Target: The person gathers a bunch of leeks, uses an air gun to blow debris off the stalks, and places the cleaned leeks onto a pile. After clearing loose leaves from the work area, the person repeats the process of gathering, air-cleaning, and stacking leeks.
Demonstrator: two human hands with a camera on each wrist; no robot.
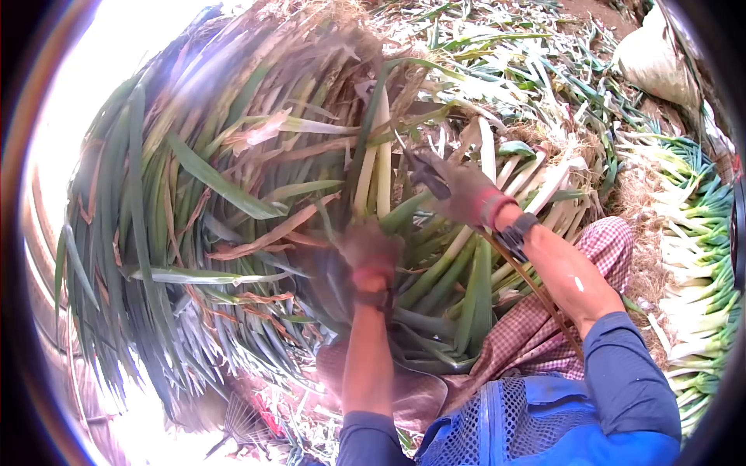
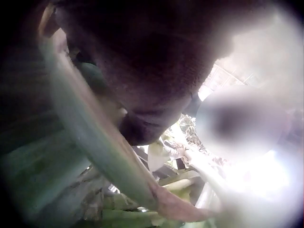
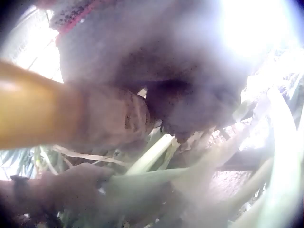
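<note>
Motion blurs my gloved left hand, which grips a green leek low in the head view; in the right wrist view the left hand is at the leek's near end. Up and to the right, my gloved right hand is curled round a long wooden handle, seen large and yellow-brown in the right wrist view. A pale leek stalk lies just below the right fingers. Glove and leaves hide most of the left fingers in the left wrist view.
A big heap of leeks fills the left side. Trimmed leeks lie in a row at the far right. Loose leaves cover the ground behind, near a pale sack. More leeks lie against the person's checked clothing.
</note>
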